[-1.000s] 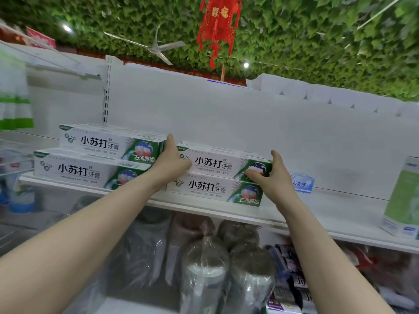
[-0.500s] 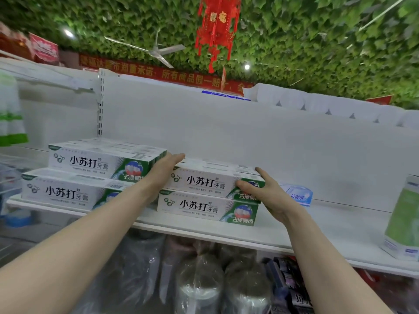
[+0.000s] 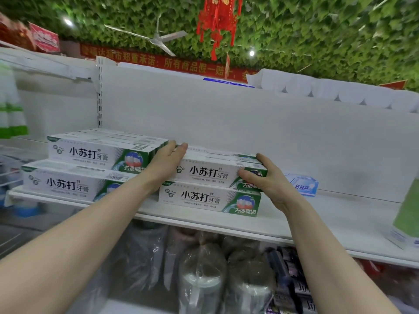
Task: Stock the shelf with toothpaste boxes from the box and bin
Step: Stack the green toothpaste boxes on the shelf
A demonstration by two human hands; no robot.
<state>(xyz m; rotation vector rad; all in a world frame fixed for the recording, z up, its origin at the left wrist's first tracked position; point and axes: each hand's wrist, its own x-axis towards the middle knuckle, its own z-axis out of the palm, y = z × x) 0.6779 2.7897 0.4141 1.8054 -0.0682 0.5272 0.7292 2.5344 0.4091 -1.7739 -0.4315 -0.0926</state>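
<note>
White and green toothpaste boxes lie in two stacks on the white shelf (image 3: 317, 220). The left stack has an upper box (image 3: 90, 152) and a lower box (image 3: 63, 184). In the right stack the upper toothpaste box (image 3: 208, 173) lies on a lower box (image 3: 199, 198), with more boxes behind it. My left hand (image 3: 165, 162) rests against the upper box's left end, its straight fingers lying along the top edge. My right hand (image 3: 267, 177) holds the box's right end, thumb on the front face and fingers over the top.
A small blue box (image 3: 303, 186) lies on the shelf just right of my right hand. A tall green and white package (image 3: 405, 220) stands at the far right. Plastic-wrapped goods (image 3: 204, 275) fill the shelf below. A white back panel (image 3: 226, 123) closes the rear.
Both hands stay on the upper right box. My left fingers have slid up onto its top edge, and my right hand has wrapped further round the right end.
</note>
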